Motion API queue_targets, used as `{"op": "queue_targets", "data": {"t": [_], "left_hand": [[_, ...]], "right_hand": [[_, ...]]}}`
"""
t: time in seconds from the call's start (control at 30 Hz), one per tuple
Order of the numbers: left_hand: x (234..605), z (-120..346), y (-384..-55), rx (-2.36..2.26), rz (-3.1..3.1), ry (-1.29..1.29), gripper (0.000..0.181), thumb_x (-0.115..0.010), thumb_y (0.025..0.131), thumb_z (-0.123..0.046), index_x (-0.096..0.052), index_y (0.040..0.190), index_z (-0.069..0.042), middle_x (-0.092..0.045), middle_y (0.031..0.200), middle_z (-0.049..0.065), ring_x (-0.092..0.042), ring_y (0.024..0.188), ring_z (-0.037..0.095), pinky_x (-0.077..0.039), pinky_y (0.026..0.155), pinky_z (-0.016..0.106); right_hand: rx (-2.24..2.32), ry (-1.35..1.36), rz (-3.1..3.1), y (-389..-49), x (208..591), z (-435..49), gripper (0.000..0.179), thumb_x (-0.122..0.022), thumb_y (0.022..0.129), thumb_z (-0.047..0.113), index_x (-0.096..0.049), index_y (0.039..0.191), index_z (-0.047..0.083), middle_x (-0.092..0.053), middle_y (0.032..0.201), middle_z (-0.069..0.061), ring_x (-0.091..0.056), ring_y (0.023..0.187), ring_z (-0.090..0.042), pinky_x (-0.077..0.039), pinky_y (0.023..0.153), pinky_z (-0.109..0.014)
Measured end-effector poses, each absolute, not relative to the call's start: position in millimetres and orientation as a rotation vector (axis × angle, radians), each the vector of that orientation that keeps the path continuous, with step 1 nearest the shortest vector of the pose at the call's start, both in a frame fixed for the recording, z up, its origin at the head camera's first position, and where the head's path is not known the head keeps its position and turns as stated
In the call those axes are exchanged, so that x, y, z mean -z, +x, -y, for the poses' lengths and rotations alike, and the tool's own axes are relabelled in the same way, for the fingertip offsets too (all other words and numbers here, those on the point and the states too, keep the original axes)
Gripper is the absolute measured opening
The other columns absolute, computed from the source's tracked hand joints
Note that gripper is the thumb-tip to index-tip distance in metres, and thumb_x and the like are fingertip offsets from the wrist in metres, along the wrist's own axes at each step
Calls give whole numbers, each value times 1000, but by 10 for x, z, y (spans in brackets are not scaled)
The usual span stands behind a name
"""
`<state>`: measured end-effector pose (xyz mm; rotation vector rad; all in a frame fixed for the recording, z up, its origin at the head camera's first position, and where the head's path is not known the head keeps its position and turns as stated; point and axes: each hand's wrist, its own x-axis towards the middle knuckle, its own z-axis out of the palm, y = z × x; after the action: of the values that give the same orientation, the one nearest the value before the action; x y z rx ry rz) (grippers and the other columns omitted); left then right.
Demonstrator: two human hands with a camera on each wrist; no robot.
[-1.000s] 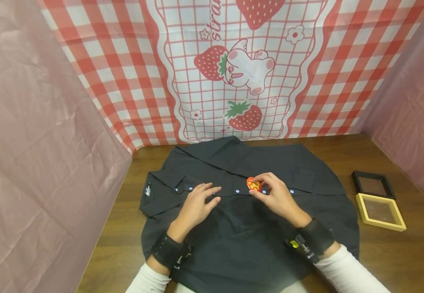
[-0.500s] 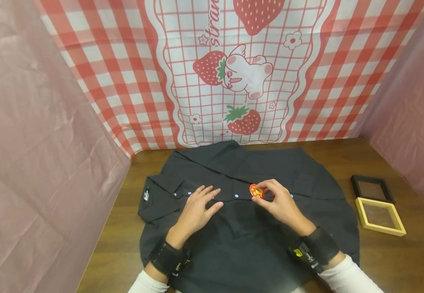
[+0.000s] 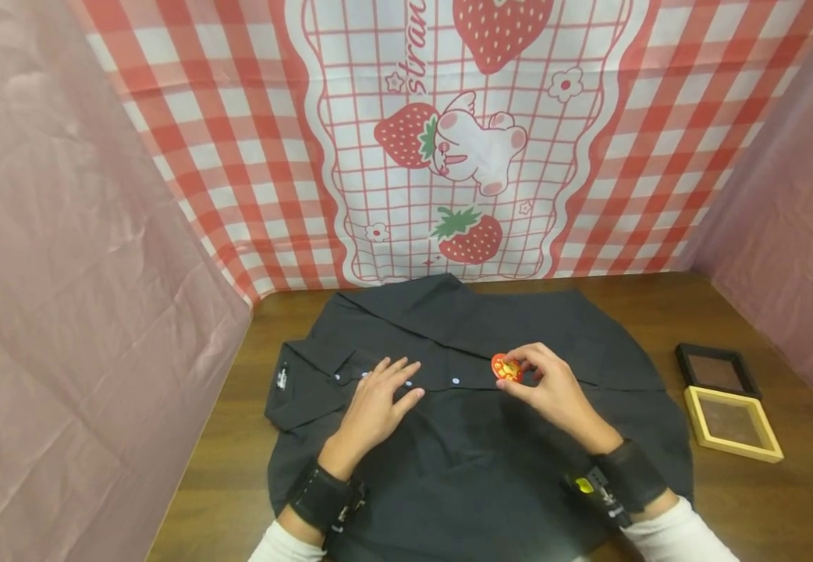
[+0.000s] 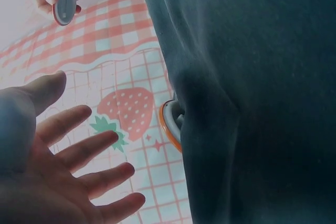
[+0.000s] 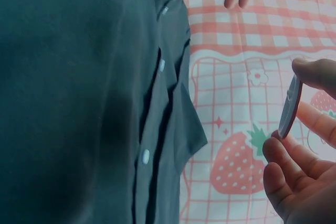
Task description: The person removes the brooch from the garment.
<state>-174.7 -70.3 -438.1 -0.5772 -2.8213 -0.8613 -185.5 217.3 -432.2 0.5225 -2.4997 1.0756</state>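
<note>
A dark button-up shirt (image 3: 449,476) lies spread on the wooden table, collar to the left, with a row of small pale buttons across its middle. My right hand (image 3: 554,394) pinches a round red-and-yellow pin badge (image 3: 502,367) over the button row. In the right wrist view the badge (image 5: 290,108) is seen nearly edge-on between thumb and fingers; the left wrist view shows its grey back (image 4: 64,6). My left hand (image 3: 370,406) is spread with straight fingers over the placket, holding nothing; whether it touches the cloth I cannot tell.
Two small frames, one black (image 3: 717,370) and one yellow (image 3: 733,423), lie side by side to the right of the shirt. An orange-rimmed round object (image 4: 170,124) partly shows at the shirt's edge. A strawberry-print cloth (image 3: 477,156) hangs behind.
My right hand has moved a little to the right along the button row, with the badge still pinched. My left hand stays at about the same place. The head view has tilted slightly upward.
</note>
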Motion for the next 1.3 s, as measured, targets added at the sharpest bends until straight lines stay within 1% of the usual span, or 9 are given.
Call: {"op": "queue_targets", "data": {"t": [0.27, 0.37, 0.53, 0.67, 0.83, 1.03, 1.13, 1.23, 1.3], "left_hand": [[4368, 738, -1761, 854, 2890, -574, 46, -61, 95, -36, -58, 136, -16, -47, 148, 19, -35, 141, 45, -30, 107, 70], [4357, 747, -1769, 837, 2933, -580, 49, -62, 94, -37, -56, 138, -15, -43, 150, 21, -32, 142, 46, -28, 108, 70], [4359, 748, -1770, 827, 2957, -550, 53, -63, 93, -38, -54, 140, -15, -43, 151, 20, -31, 143, 45, -27, 109, 69], [4372, 747, -1765, 850, 2930, -532, 53, -64, 92, -37, -54, 139, -13, -44, 150, 20, -32, 142, 45, -27, 110, 68], [4375, 750, -1752, 861, 2928, -512, 52, -64, 92, -37, -56, 137, -12, -44, 150, 19, -32, 143, 43, -27, 111, 66], [4383, 761, -1757, 852, 2933, -512, 53, -66, 91, -37, -56, 137, -12, -44, 150, 18, -32, 143, 43, -28, 110, 66], [4396, 777, -1756, 852, 2928, -505, 54, -68, 90, -35, -56, 136, -11, -45, 149, 19, -33, 142, 44, -29, 109, 67], [4406, 780, -1756, 852, 2934, -501, 54, -68, 89, -35, -56, 137, -11, -45, 149, 19, -33, 142, 44, -28, 110, 67], [4402, 770, -1752, 863, 2935, -502, 55, -68, 89, -35, -55, 137, -11, -44, 150, 19, -32, 142, 44, -27, 110, 67]], "right_hand": [[-1057, 547, 2531, -1885, 4265, -2281, 32, -85, 73, 12, -71, 101, 11, -64, 99, -4, -52, 78, -13, -45, 63, -28], [-1057, 533, 2531, -1890, 4259, -2310, 32, -85, 73, 13, -71, 102, 10, -64, 99, -5, -54, 78, -16, -44, 63, -26], [-1054, 510, 2523, -1891, 4270, -2343, 31, -84, 74, 13, -71, 102, 9, -64, 99, -5, -55, 78, -18, -45, 63, -25], [-1036, 490, 2493, -1881, 4313, -2399, 32, -85, 73, 11, -70, 102, 8, -64, 97, -5, -55, 78, -16, -46, 62, -27], [-1024, 456, 2478, -1845, 4370, -2493, 33, -85, 72, 9, -70, 101, 6, -64, 96, -6, -54, 76, -19, -46, 61, -27], [-1015, 425, 2474, -1828, 4361, -2576, 33, -85, 73, 10, -70, 102, 6, -63, 96, -7, -50, 72, -10, -44, 60, -21], [-1006, 417, 2467, -1831, 4359, -2602, 33, -85, 72, 9, -70, 101, 6, -64, 95, -8, -48, 72, -4, -44, 59, -21], [-990, 410, 2462, -1835, 4358, -2624, 32, -85, 72, 10, -70, 101, 6, -64, 96, -8, -49, 73, -7, -43, 59, -20], [-985, 406, 2462, -1836, 4353, -2639, 33, -85, 73, 10, -70, 101, 5, -64, 97, -9, -51, 73, -12, -43, 60, -20]]}}
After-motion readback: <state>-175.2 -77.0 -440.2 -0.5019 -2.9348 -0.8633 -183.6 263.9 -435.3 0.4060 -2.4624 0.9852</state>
